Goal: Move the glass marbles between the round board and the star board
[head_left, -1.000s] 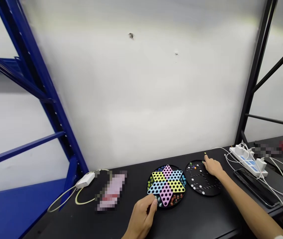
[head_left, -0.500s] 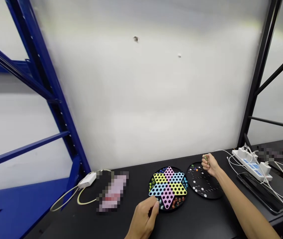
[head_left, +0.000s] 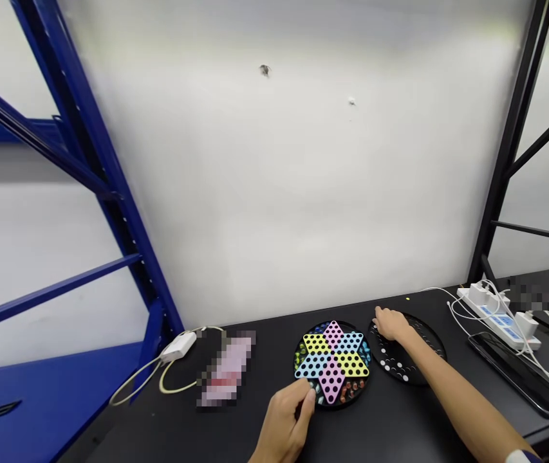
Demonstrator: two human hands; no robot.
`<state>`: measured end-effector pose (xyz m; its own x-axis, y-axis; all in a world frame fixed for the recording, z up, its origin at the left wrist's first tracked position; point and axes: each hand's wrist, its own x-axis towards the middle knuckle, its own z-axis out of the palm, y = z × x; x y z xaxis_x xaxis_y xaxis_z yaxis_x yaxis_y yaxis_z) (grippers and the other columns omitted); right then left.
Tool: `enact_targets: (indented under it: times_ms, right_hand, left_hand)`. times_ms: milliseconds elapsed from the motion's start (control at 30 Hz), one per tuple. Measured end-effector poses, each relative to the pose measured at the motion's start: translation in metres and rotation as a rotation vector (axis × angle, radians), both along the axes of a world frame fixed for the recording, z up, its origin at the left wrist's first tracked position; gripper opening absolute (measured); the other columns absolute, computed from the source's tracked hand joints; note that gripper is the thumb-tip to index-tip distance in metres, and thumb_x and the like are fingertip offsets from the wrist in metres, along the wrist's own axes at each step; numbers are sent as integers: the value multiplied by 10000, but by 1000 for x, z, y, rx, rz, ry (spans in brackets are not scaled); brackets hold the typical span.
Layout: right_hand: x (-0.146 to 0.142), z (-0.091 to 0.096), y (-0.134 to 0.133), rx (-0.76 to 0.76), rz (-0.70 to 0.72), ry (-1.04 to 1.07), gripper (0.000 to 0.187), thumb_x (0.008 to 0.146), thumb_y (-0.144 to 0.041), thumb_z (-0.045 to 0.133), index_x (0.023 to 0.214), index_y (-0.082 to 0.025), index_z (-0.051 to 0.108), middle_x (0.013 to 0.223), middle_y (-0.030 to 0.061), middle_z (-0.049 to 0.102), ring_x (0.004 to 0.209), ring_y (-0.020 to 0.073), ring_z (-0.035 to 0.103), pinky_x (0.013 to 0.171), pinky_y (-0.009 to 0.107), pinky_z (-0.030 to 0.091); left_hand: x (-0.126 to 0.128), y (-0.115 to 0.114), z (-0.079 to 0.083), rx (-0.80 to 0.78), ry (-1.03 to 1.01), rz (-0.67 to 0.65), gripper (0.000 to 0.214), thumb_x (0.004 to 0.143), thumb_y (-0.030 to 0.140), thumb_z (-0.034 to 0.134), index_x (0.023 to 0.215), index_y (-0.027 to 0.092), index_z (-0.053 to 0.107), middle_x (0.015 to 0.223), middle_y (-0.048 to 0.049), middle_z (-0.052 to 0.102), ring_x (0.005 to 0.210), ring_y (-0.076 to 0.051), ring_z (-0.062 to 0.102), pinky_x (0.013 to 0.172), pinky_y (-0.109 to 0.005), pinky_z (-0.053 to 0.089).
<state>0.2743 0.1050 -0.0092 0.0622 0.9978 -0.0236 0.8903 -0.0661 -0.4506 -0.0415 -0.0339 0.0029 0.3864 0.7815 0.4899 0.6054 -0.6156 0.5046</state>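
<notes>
A round black checkers board [head_left: 351, 365] with a star of yellow, pink and blue panels lies on the black table [head_left: 390, 424]. Coloured marbles sit in its rim pockets. My left hand [head_left: 288, 421] is at the board's near-left rim, its fingers curled and pinched on the edge. To the right lies a black disc [head_left: 416, 368] dotted with white holes. My right hand [head_left: 390, 323] rests over the disc's far-left part, fingers bent down; what they hold, if anything, is hidden. A tiny yellow-green bead [head_left: 408, 299] lies on the table behind the disc.
A white power strip [head_left: 499, 316] with plugs and white cables sits at the right, with a dark phone [head_left: 515, 373] beside it. At the left lie a white charger [head_left: 177, 347] with its cable and a blurred pink item [head_left: 228, 370]. Blue shelving [head_left: 85, 161] stands at the left, a black frame [head_left: 510, 148] at the right.
My right hand rose from the disc's far right in a fist, then came down on the disc's far-left part. My left hand stayed at the board's rim.
</notes>
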Motion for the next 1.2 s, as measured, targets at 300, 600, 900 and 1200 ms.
enact_targets:
  times_ms: [300,600,900,1200]
  right_hand:
    - [-60,16,1,113,190,-88,374,1009,-440,300,1040,-190,578,994,97,695,917,217,656,753,292,457]
    - [-106,6,4,139,223,-300,357,987,-298,398,1260,-111,530,1067,228,692,985,313,682,814,377,470]
    - [-107,3,6,185,237,-252,297,1023,-337,334,1048,-185,588,1069,118,664,928,221,653,778,306,426]
    - [-107,-5,-8,282,335,-127,198,988,-319,382,984,-195,537,1067,99,536,974,230,503,838,353,393]
  left_hand:
    - [2,-1,0,23,-5,-5,445,995,357,301,587,204,393,582,18,476,536,-112,457,538,-233,350]
    - [-1,-4,0,8,19,-22,409,988,334,288,613,216,403,599,-4,510,563,-134,485,560,-242,364]
    - [1,-4,1,16,3,-31,397,976,307,296,602,219,396,594,-10,522,558,-145,488,553,-261,351]
    - [0,-2,-1,-2,-18,-38,428,987,326,265,601,217,413,585,-5,501,549,-138,478,551,-258,351]
